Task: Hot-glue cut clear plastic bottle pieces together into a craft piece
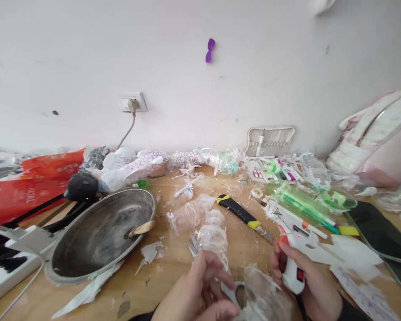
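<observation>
Crinkled clear plastic (260,294), hands gripping.

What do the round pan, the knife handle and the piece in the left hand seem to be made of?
Pan: likely dull grey metal, with soft reflections.
Knife handle: probably matte black and yellow plastic or rubber.
Piece at the left hand: thin clear plastic, see-through and crinkled.

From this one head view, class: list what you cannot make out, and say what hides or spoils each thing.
- Left hand: wrist cut off by the bottom edge; what its fingers pinch is blurred.
- Clear plastic piece: motion-blurred, its shape unclear.
- Glue gun: grip hidden inside the right hand.
- Red bags: print too small and cut by the left edge.
- Metal bowl: near rim partly covered by paper scraps.
</observation>
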`<state>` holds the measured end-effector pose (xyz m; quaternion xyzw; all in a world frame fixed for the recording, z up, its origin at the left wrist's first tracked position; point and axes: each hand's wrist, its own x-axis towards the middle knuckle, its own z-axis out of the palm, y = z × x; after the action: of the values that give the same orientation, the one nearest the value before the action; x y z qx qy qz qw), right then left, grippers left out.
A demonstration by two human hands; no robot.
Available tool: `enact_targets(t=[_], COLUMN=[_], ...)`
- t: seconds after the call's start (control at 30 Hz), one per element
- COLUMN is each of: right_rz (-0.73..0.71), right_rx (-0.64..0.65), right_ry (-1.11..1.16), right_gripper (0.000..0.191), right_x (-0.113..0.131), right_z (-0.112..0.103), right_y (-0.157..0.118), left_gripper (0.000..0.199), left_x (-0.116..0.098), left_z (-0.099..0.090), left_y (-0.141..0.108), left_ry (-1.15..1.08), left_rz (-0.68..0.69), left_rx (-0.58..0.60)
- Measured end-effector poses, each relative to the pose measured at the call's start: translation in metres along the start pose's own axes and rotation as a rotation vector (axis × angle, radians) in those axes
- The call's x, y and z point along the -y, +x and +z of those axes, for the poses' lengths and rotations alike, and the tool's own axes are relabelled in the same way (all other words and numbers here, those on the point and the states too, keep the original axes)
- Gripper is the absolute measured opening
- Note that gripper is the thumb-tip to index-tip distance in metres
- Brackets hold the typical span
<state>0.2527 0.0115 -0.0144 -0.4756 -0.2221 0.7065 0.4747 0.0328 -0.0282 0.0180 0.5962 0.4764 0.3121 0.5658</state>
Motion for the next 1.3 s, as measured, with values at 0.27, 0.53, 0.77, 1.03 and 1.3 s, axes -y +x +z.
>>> enact_targets(t=[0.27,0.53,0.77,1.03,1.3], right_rz=[-0.136,-0.228,-0.172,-0.124,-0.235], right_rx=[-0.157,-0.110,0.027,0.019,-0.004], right_ry=[-0.090,-0.306,-0.501,-0.780,-0.567], right_gripper=[0.030,0.037,0.041,0.018,0.019], right_x=[-0.001,0.021,0.032,0.019,0.019], right_z=[-0.004,-0.021,-0.026,-0.036,-0.016], right_y=[0.004,-0.001,0.000,0.003,-0.009], left_gripper=[0.013,0.026,0.037,0.045,0.034], left_x=[0.006,0.022,0.029,0.043,0.028], left_z=[-0.042,-0.049,-0.042,-0.033,-0.029], left_y=[0.028,0.029,0.024,0.015,0.022], left_ry=[0.937,1.027,0.918,0.880,0.625], left_rz=[0.371,0.339,0.327,0.532,0.171], left_rx=[-0.503,-0.432,-0.374,-0.498,-0.348])
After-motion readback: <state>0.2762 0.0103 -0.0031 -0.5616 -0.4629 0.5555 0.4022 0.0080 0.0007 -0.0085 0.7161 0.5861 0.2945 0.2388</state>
